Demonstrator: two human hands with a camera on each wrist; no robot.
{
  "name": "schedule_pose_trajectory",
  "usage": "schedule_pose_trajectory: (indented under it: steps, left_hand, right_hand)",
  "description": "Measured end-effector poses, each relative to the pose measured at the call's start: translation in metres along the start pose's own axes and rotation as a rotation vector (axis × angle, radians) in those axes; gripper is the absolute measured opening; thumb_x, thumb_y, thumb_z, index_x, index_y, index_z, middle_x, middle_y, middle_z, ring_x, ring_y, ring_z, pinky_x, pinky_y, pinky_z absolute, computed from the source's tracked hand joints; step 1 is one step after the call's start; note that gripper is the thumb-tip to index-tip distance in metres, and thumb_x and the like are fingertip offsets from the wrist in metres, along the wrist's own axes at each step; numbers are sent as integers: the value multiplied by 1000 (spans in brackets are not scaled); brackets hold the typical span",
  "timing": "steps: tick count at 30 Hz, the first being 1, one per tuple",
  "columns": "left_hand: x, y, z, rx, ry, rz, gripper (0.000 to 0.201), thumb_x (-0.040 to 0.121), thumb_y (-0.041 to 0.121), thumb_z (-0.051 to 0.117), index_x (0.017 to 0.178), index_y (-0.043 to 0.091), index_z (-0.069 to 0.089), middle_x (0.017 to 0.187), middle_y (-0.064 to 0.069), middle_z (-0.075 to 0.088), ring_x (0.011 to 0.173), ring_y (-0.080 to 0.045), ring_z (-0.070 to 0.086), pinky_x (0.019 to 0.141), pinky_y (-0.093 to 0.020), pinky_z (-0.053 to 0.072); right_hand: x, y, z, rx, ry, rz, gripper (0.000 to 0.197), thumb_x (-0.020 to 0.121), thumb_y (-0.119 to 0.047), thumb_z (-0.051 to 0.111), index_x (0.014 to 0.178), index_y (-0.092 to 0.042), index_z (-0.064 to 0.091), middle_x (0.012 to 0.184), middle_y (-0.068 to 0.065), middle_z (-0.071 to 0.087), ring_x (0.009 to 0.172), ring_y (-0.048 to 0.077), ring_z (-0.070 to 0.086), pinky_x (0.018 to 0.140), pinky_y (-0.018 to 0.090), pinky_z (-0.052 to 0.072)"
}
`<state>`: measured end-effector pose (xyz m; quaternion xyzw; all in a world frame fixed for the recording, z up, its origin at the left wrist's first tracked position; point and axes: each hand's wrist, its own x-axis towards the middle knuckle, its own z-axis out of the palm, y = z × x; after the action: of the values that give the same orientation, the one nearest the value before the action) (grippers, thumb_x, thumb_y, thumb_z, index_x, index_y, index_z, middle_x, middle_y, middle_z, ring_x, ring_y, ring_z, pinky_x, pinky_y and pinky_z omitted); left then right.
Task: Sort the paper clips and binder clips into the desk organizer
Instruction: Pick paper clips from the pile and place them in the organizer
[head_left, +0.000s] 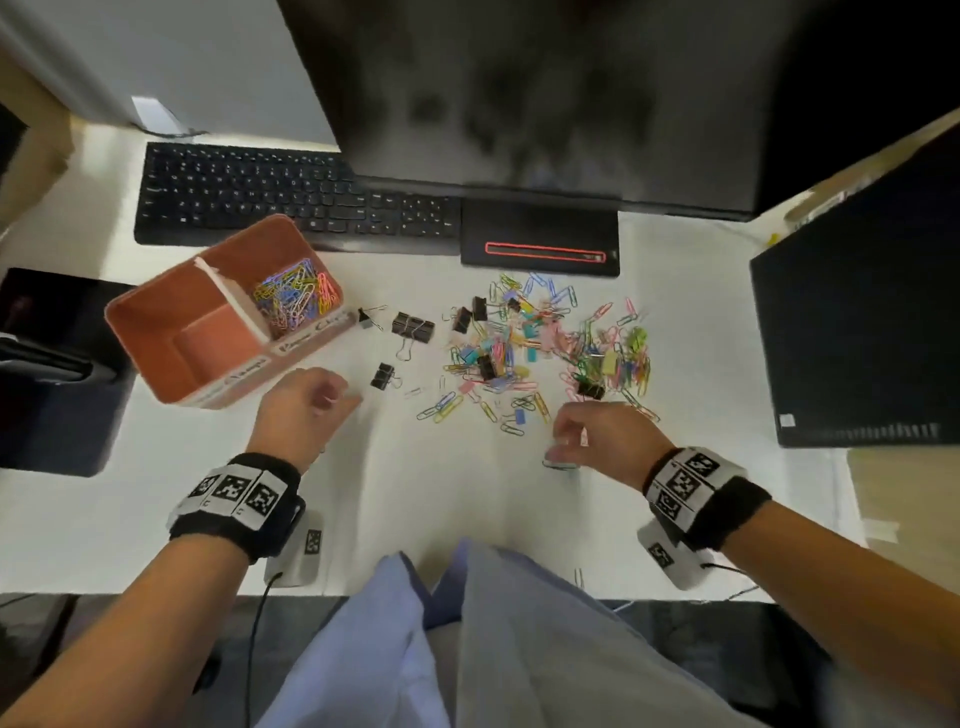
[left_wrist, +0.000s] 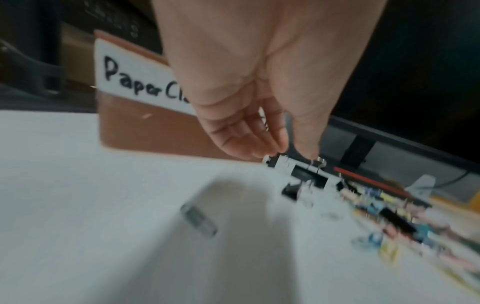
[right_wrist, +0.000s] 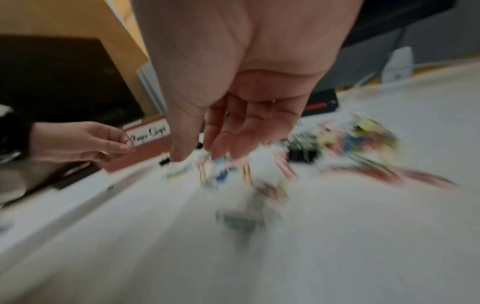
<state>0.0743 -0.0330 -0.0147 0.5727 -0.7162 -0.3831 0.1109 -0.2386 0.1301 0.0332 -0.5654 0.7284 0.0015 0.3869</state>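
An orange desk organizer (head_left: 235, 385) stands at the left; its right compartment holds coloured paper clips (head_left: 295, 300), its left one shows nothing inside. A mixed pile of coloured paper clips and black binder clips (head_left: 545, 348) lies mid-desk. Three binder clips (head_left: 413, 327) lie between the pile and the organizer, the nearest (head_left: 383, 375) just right of my left hand (head_left: 343, 400). That hand (left_wrist: 296, 152) hangs with relaxed fingers and holds nothing. My right hand (head_left: 563, 436) hovers at the pile's near edge, blurred, fingers loose (right_wrist: 197, 156), above a greenish clip (head_left: 558, 462).
A black keyboard (head_left: 260, 192) and a monitor (head_left: 519, 104) on its base (head_left: 540, 239) sit behind the pile. A dark screen (head_left: 857, 312) stands at the right, a black object (head_left: 52, 364) at the left. One silver paper clip (left_wrist: 198, 219) lies alone under my left hand.
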Motion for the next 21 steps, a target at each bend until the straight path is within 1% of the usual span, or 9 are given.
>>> schedule_pose_trajectory:
  steps: [2,4,6,7,10,12,14,17,21]
  left_hand:
    - [-8,-14,12,130,-20,-121,28,75,31,73,92,12,61,96,-14,61,75,-24,57,70,-31,48]
    - [-19,-25,20,190,-27,-232,42,71,35,76,98,9,57,104,-18,56,84,-30,56,82,-40,49]
    - [-30,-29,26,215,0,-314,49,69,35,78,101,8,54,109,-20,51,94,-36,54,90,-44,46]
    - [-33,-29,28,207,19,-345,50,69,34,78,102,7,53,110,-20,50,94,-36,54,91,-45,45]
    - [-36,-29,29,153,78,-354,46,68,27,79,100,5,54,104,-21,57,81,-29,55,82,-41,48]
    - [-35,-32,28,142,98,-347,42,68,22,79,99,6,57,100,-21,62,82,-30,58,82,-41,48]
    - [-36,-34,27,158,99,-345,35,70,18,77,98,6,60,99,-19,65,88,-33,61,85,-41,48]
    - [-40,-32,25,154,101,-337,24,74,12,73,96,6,63,97,-15,68,91,-31,61,86,-38,46]
    - [-42,-29,25,158,84,-292,15,77,10,70,91,8,65,92,-12,69,87,-28,62,85,-34,45]
  right_hand:
    - [-23,18,19,-47,-97,56,33,74,-55,66,89,-27,57,83,-11,65,76,10,57,72,30,50]
    - [-40,29,39,-88,-186,85,40,72,-60,64,90,-26,55,84,-11,62,77,11,55,74,30,49]
    - [-51,35,59,-130,-242,100,45,70,-65,63,90,-26,52,85,-11,58,78,12,52,72,30,46]
    - [-54,37,68,-146,-258,101,46,69,-67,62,88,-27,49,85,-11,56,78,13,51,69,29,44]
    - [-61,41,87,-182,-282,73,46,68,-63,65,85,-28,41,85,-9,51,77,16,46,66,30,37]
    - [-63,43,94,-210,-270,40,43,68,-57,68,86,-26,44,85,-6,52,76,17,44,66,30,34]
    - [-62,45,98,-210,-252,20,40,70,-52,69,90,-23,50,89,-1,58,76,19,44,66,30,33]
    - [-53,51,93,-67,-226,79,33,72,-45,69,87,-21,52,85,-3,57,79,20,50,65,29,34]
    - [-31,57,70,90,-63,124,27,80,-40,66,80,-20,47,72,-8,48,74,18,49,62,28,35]
